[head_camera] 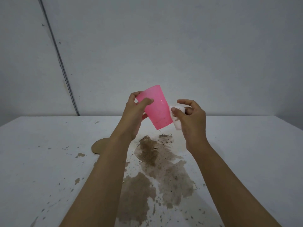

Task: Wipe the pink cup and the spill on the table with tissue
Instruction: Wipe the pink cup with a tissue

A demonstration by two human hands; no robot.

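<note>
Pink cup (pixel 155 107) | left hand (pixel 136 112) holds | right hand (pixel 191 118) presses tissue (pixel 177 118)

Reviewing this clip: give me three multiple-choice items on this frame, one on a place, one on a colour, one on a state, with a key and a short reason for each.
1. Where is the pink cup?
A. Lying in the spill
B. Held up above the table
C. Standing at the table's far edge

2. What colour is the spill on the table?
A. Brown
B. Green
C. Blue

3. What state is the tissue in?
A. Clean and folded flat on the table
B. Bunched and soiled, in the right hand
C. Stuffed inside the cup

Key:
1 B: the left hand grips the cup in the air, tilted, over the spill.
2 A: the puddle and splatters are muddy brown with dark specks.
3 B: the right hand pinches the crumpled white wad against the cup's side, and dark specks show on it.
</note>
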